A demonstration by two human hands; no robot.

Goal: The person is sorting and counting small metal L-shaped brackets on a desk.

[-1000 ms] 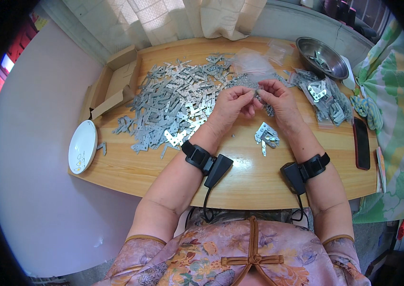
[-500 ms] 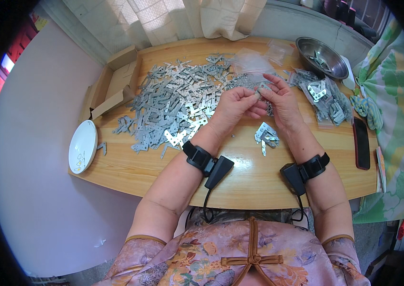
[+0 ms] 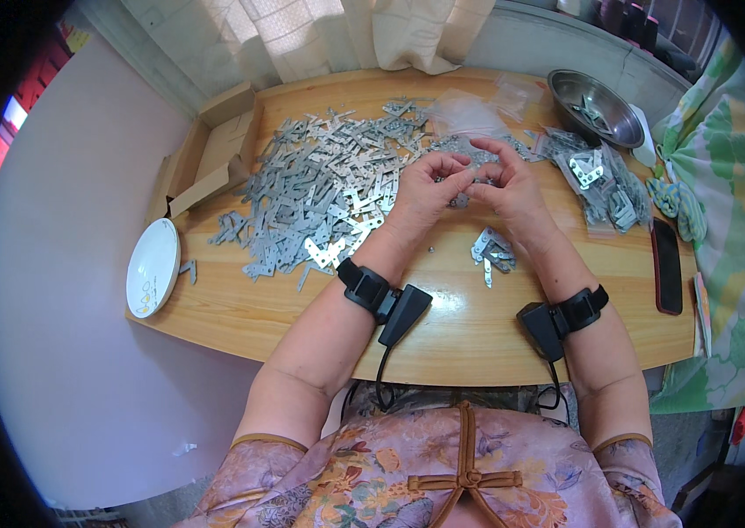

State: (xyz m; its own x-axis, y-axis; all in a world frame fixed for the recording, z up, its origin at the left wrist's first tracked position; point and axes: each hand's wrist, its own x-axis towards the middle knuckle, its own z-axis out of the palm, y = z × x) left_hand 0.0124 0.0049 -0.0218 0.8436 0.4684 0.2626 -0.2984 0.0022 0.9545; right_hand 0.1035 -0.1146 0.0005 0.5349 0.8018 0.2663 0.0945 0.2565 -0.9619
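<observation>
as two hands (image 3: pixel 469 189) meet, one plate (image 3: pixel 152 267), one bowl (image 3: pixel 597 97)

White plate (image 3: pixel 153 267), cardboard box (image 3: pixel 211 157), steel bowl (image 3: pixel 595 107), black phone (image 3: pixel 666 267), curtain (image 3: pixel 328 26)

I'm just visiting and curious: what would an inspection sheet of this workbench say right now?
Surface: wooden table, bare along the near edge.
Job's things: big heap of flat metal brackets; small metal piece between the fingertips; small stack of brackets near the right wrist.
Clutter: white plate, open cardboard box, steel bowl, bagged brackets, clear plastic bags, dark phone.
Grips: left hand and right hand pinch the piece together above the table.
Cables: black wrist devices, thin cords hanging off the table edge.
Surroundings: curtain, patterned cloth, pale floor.
</observation>
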